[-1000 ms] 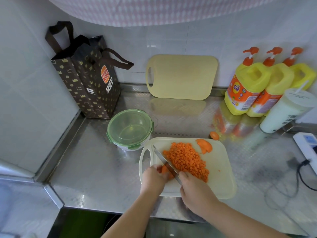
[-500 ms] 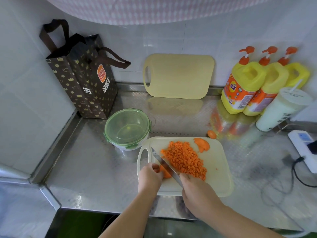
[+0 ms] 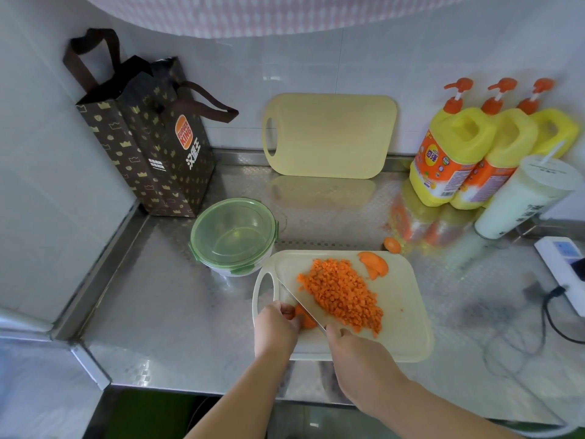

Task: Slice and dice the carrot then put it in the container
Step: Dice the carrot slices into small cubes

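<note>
Nearby, the bag beside the container reads "BURGER KING".

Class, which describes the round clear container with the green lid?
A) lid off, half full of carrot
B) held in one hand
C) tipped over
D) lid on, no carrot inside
D: the round clear container wears its green lid, nothing orange inside; the diced carrot sits on the pale cutting board.

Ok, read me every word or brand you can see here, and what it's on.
"BURGER KING": brown paper bag.
"汉堡王": same bag, beside the logo.
"奇强": front detergent bottle label; its small print is unreadable.
Print on the plastic cup: too blurred.
</note>
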`<state>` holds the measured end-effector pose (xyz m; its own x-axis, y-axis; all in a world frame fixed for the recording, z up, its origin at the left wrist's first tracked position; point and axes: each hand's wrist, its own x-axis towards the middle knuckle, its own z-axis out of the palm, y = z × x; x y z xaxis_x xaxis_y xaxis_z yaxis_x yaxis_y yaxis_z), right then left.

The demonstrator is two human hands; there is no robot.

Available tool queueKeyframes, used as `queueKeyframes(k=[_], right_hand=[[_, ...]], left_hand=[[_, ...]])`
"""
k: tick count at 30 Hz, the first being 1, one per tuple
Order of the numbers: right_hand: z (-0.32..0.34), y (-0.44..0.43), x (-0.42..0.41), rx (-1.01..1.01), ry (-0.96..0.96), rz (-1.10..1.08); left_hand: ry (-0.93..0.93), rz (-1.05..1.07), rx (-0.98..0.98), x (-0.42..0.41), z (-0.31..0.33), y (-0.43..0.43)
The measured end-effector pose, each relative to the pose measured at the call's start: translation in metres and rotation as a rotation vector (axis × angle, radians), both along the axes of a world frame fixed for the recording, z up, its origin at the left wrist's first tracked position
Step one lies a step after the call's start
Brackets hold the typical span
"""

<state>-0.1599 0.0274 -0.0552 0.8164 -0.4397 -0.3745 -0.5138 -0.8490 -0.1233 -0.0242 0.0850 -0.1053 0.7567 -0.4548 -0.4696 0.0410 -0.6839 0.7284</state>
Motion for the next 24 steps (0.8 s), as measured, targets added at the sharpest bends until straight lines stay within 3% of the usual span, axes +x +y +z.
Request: queueKeyframes(k=[17, 24], right_hand=[[-0.015, -0.017, 0.016, 0.108, -0.183, -0.049], [0.001, -0.008, 0.002, -0.027, -0.179, -0.026]], left_hand=[[-0.04, -0.034, -0.011, -0.001, 0.002, 0.003], [-0.041, -0.015, -0.027, -0.005, 0.003, 0.004]])
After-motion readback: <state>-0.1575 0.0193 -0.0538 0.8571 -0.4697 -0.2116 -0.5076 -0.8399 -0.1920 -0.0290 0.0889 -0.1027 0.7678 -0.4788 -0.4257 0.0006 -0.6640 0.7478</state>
